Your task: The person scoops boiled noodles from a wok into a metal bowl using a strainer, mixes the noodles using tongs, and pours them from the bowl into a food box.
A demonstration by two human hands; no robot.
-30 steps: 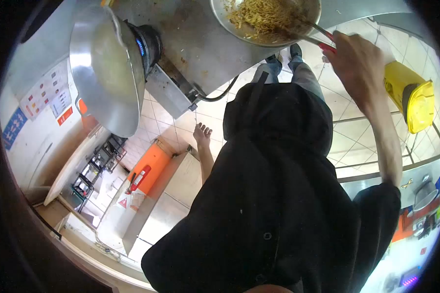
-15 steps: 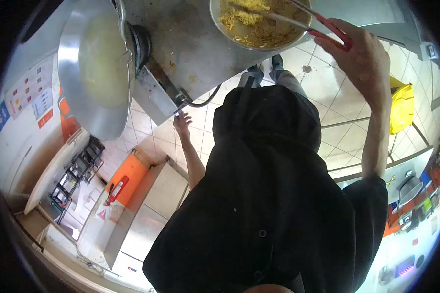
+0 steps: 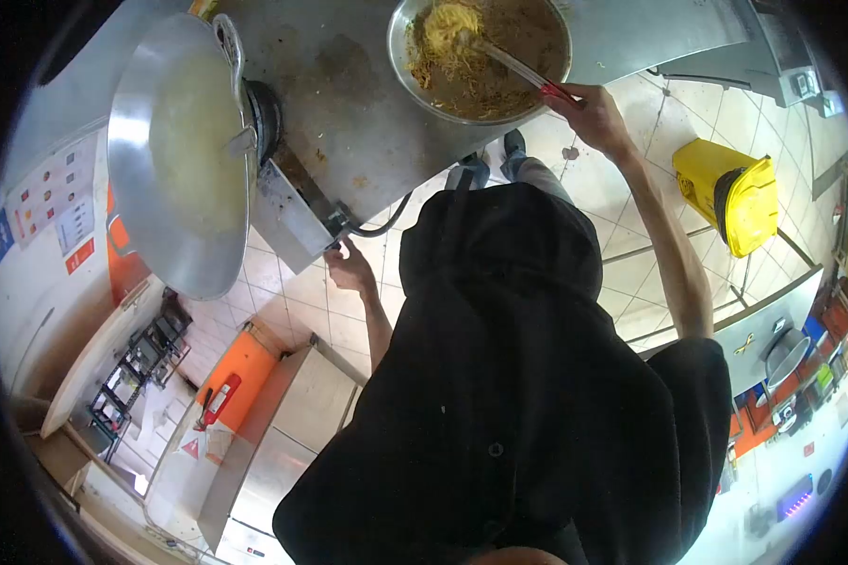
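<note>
My right hand (image 3: 589, 118) is closed round the red handles of metal tongs (image 3: 516, 66). Their tips are in a clump of yellow shredded food (image 3: 450, 28), inside a wide steel bowl (image 3: 392, 56) with browned bits spread over its bottom. The bowl sits on the steel worktop (image 3: 339, 113). My left hand (image 3: 350, 268) is down by the lower corner of a burner's metal control box (image 3: 297, 221), its fingers closed on a small dark knob (image 3: 334, 247). Left of that box, a large pan (image 3: 132, 122) of cloudy yellowish liquid rests on the burner.
A black hose (image 3: 386, 226) curves from the control box under the worktop edge. On the tiled floor to the right stands a yellow bin (image 3: 725, 188). A fire extinguisher (image 3: 219, 400) is at an orange panel on the lower left.
My right hand and the tongs have swung left and closer over the bowl, and the tongs look narrower. The fingers of my left hand have drawn in at the knob. The view has shifted slightly.
</note>
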